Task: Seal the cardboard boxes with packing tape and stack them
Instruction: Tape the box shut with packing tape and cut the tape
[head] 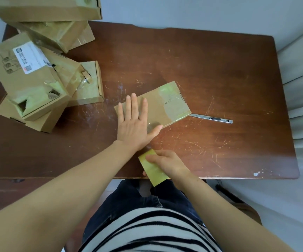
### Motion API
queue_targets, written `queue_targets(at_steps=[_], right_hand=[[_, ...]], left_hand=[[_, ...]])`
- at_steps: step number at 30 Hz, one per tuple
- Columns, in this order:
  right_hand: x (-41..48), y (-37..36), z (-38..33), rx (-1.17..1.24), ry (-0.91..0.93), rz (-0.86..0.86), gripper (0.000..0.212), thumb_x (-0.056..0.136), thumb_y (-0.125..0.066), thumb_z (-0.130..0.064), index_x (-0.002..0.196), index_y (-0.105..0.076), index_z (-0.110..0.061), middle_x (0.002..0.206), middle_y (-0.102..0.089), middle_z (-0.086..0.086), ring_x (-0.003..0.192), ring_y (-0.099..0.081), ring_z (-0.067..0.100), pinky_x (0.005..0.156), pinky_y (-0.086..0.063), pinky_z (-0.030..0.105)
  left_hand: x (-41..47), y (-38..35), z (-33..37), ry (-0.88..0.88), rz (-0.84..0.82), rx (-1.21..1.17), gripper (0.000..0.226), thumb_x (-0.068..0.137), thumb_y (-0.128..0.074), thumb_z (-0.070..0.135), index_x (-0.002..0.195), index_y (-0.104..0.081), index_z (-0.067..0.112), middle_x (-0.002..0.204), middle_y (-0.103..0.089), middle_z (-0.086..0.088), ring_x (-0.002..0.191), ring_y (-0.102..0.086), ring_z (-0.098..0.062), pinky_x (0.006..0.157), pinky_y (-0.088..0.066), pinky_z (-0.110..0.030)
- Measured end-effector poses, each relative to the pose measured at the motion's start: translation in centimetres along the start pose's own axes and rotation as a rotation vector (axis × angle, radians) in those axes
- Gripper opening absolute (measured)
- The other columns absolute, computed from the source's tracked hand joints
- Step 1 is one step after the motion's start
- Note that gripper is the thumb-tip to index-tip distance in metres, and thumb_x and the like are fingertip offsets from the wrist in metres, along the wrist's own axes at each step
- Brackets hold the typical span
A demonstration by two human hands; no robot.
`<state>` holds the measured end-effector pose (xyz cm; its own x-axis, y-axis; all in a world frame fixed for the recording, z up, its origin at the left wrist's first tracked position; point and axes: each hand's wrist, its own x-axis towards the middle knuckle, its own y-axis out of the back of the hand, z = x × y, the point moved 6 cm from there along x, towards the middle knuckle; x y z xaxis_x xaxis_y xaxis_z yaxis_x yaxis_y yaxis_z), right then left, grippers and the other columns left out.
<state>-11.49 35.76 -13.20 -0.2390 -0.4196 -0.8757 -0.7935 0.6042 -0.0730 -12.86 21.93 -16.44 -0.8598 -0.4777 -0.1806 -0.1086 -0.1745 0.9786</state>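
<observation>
A flat cardboard box (167, 104) lies near the middle of the brown table (219, 79), with shiny tape over its right end. My left hand (136, 122) presses flat on the box's left part, fingers straight and spread. At the table's front edge my right hand (167, 162) grips a roll of yellowish packing tape (153, 168), seen edge-on. A clear strip of tape runs from the roll up toward the box under my left palm.
A metal utility knife (212, 118) lies just right of the box. Several taped cardboard boxes (28, 82) are piled at the table's left, more at the far left corner (56, 19). A chair (301, 88) stands at the right.
</observation>
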Motion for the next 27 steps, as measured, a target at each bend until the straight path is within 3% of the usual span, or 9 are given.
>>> queue_targets(at_steps=[3, 5, 7, 10, 14, 16, 20, 22, 27], right_hand=[[-0.3, 0.1, -0.1, 0.008, 0.033, -0.004, 0.023, 0.096, -0.053, -0.018, 0.107, -0.060, 0.001, 0.074, -0.070, 0.018, 0.063, -0.067, 0.025, 0.069, -0.058, 0.038], [-1.2, 0.2, -0.6, 0.014, 0.078, -0.010, 0.017, 0.097, -0.052, -0.017, 0.102, -0.061, -0.002, 0.069, -0.069, 0.015, 0.061, -0.066, 0.023, 0.069, -0.058, 0.037], [-2.5, 0.1, -1.5, 0.033, 0.131, -0.034, 0.012, 0.095, -0.052, -0.011, 0.099, -0.061, -0.004, 0.066, -0.069, 0.012, 0.059, -0.065, 0.023, 0.065, -0.057, 0.035], [-4.2, 0.2, -3.7, 0.013, 0.237, -0.029, 0.015, 0.092, -0.050, -0.003, 0.104, -0.060, -0.001, 0.066, -0.068, 0.012, 0.057, -0.063, 0.021, 0.057, -0.054, 0.030], [-5.8, -0.5, -7.5, -0.038, 0.400, -0.043, 0.016, 0.091, -0.049, -0.003, 0.100, -0.063, -0.002, 0.066, -0.069, 0.010, 0.062, -0.062, 0.021, 0.065, -0.053, 0.035], [-6.1, -1.0, -9.3, -0.069, 0.473, -0.036, 0.016, 0.090, -0.052, -0.007, 0.099, -0.064, -0.003, 0.068, -0.070, 0.010, 0.069, -0.063, 0.020, 0.072, -0.053, 0.038], [-6.3, -1.4, -11.7, -0.055, 0.527, -0.069, 0.019, 0.094, -0.052, -0.013, 0.099, -0.065, 0.001, 0.071, -0.069, 0.014, 0.066, -0.064, 0.018, 0.065, -0.051, 0.028], [-6.3, -1.0, -12.1, -0.065, 0.549, -0.074, 0.023, 0.096, -0.054, -0.021, 0.097, -0.066, -0.002, 0.070, -0.069, 0.013, 0.064, -0.064, 0.020, 0.065, -0.052, 0.030], [-5.7, -0.4, -11.1, -0.171, 0.539, -0.012, 0.023, 0.096, -0.054, -0.024, 0.083, -0.064, -0.009, 0.059, -0.067, 0.009, 0.051, -0.061, 0.018, 0.050, -0.050, 0.026]], left_hand=[[0.3, 0.2, 0.0, 0.012, -0.096, -0.009, 0.094, 0.083, -0.008, 0.074, 0.153, 0.002, 0.012, 0.157, 0.007, -0.024, 0.146, 0.009, -0.037, 0.114, 0.008, -0.054], [0.3, 1.0, -0.4, -0.015, -0.132, -0.245, 0.076, 0.092, -0.014, 0.056, 0.153, 0.000, 0.013, 0.158, 0.010, -0.018, 0.146, 0.015, -0.029, 0.115, 0.013, -0.050], [-0.3, 3.2, -2.2, -0.078, -0.071, -0.595, 0.066, 0.088, -0.024, 0.026, 0.151, -0.019, 0.008, 0.160, -0.006, -0.011, 0.147, 0.005, -0.020, 0.119, 0.003, -0.047], [-2.6, 5.3, -5.2, -0.198, 0.046, -0.684, 0.074, 0.068, -0.036, 0.002, 0.141, -0.042, 0.008, 0.151, -0.034, 0.001, 0.144, -0.016, -0.011, 0.116, -0.020, -0.035], [-4.9, 4.0, -3.8, -0.337, -0.085, -0.616, 0.084, 0.071, -0.062, 0.015, 0.147, -0.028, 0.003, 0.153, -0.028, -0.010, 0.145, -0.020, -0.021, 0.118, -0.018, -0.039], [-4.8, 4.1, -2.7, -0.261, -0.055, -0.666, 0.082, 0.078, -0.070, 0.032, 0.144, -0.031, 0.003, 0.146, -0.037, -0.011, 0.138, -0.033, -0.024, 0.116, -0.023, -0.042], [-4.7, 5.4, -3.5, 0.058, 0.184, -0.934, 0.057, 0.075, -0.071, 0.030, 0.126, -0.048, 0.022, 0.120, -0.055, 0.007, 0.116, -0.053, -0.012, 0.095, -0.041, -0.020], [-4.4, 5.2, -4.5, 0.132, 0.197, -1.017, 0.068, 0.071, -0.076, 0.030, 0.131, -0.045, 0.032, 0.119, -0.054, 0.019, 0.110, -0.053, -0.003, 0.090, -0.041, -0.013], [-3.7, 5.6, -5.7, 0.080, 0.152, -0.858, 0.077, 0.069, -0.083, 0.023, 0.138, -0.048, 0.028, 0.124, -0.061, 0.013, 0.113, -0.057, -0.007, 0.086, -0.034, -0.002]])
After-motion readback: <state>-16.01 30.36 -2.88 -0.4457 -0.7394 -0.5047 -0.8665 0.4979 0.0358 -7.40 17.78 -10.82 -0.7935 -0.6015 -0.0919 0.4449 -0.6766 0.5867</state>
